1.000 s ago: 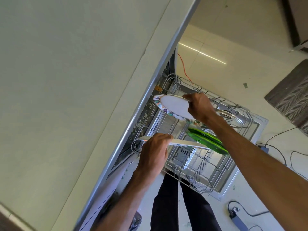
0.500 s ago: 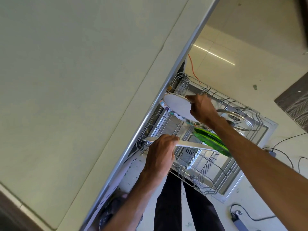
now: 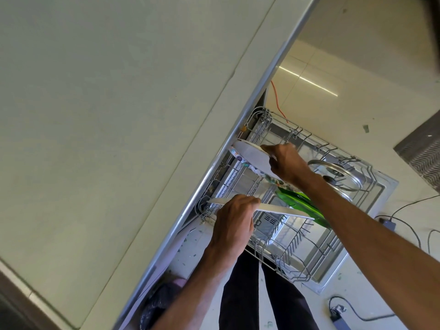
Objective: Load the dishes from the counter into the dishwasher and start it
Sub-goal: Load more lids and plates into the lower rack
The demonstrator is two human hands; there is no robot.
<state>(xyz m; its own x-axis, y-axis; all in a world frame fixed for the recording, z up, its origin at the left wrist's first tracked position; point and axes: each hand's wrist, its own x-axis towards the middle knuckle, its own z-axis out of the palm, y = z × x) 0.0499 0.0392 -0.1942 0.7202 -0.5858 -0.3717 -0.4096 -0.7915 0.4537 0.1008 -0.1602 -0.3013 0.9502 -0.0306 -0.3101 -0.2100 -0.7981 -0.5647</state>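
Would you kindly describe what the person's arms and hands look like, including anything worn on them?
Both arms are bare as far as the view reaches, and no sleeves show. The left hand and the right hand wear no gloves, and no watch, bracelet or ring is visible. Below them show dark trousers.

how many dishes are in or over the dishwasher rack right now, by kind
white round plate with a patterned rim, in the right hand: 1
plain white plate seen edge-on, in the left hand: 1
green plates standing in the grey wire rack: 2
round glass lid with a metal rim: 1
total: 5
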